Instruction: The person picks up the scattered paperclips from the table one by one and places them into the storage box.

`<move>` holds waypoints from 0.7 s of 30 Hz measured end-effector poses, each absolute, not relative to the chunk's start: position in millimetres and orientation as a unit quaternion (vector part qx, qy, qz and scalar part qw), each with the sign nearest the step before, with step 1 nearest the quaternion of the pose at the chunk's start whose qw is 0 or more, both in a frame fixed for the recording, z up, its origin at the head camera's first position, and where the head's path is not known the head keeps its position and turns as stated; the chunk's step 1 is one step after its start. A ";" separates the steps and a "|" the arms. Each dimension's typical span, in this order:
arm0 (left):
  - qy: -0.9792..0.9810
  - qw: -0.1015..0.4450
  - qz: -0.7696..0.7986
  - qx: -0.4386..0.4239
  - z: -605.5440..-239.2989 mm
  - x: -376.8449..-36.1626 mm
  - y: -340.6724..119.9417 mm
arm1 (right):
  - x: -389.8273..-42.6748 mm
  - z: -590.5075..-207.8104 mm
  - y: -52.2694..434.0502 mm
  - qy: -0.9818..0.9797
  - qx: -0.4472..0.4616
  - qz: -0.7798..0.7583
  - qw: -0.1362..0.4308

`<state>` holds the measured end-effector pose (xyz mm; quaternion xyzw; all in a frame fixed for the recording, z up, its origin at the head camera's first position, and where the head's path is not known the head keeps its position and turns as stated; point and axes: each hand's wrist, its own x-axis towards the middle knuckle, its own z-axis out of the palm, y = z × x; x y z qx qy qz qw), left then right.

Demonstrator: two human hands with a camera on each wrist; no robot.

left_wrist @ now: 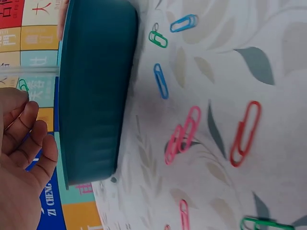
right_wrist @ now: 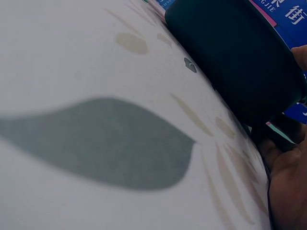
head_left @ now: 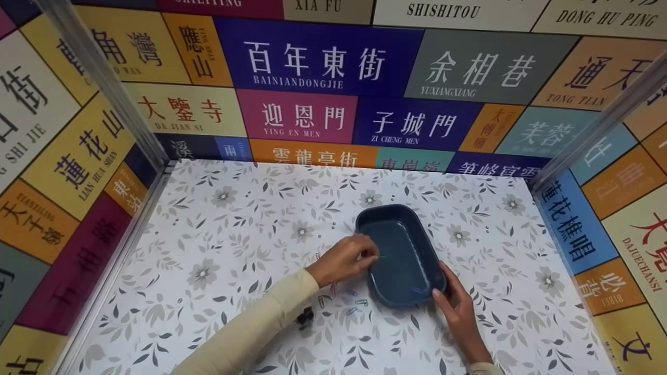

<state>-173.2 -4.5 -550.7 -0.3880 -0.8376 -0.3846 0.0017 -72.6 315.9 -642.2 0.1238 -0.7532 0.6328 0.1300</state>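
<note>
My left hand (head_left: 348,258) pinches a green paper clip (left_wrist: 23,85) between thumb and index finger, over the left rim of a dark blue-green rectangular tray (head_left: 400,250). My right hand (head_left: 458,307) grips the tray at its near right corner, thumb at the rim and fingers around the outer side. Inside the tray, close to that corner, lies a blue paper clip (head_left: 418,290). On the tablecloth left of the tray are several loose clips, among them a red clip (left_wrist: 245,134), a pink clip (left_wrist: 192,123), a blue clip (left_wrist: 161,81) and a green clip (left_wrist: 158,40). My left forearm hides part of that area.
A white tablecloth (head_left: 250,219) with grey leaves and flowers covers the table. Panels with street names (head_left: 312,57) enclose it at the back and both sides. A small dark object (head_left: 305,316), partly hidden and too unclear to identify, lies beside my left sleeve.
</note>
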 end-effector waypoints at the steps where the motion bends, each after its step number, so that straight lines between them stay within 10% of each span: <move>1: -0.838 0.003 -0.381 -0.391 -550.2 -173.8 -3.0 | -72.5 -641.8 315.6 -0.753 0.123 0.633 0.132; 21: -0.843 -0.008 -0.347 -0.411 -539.5 -176.3 11.7 | -66.9 -618.1 307.5 -0.767 0.038 0.637 0.064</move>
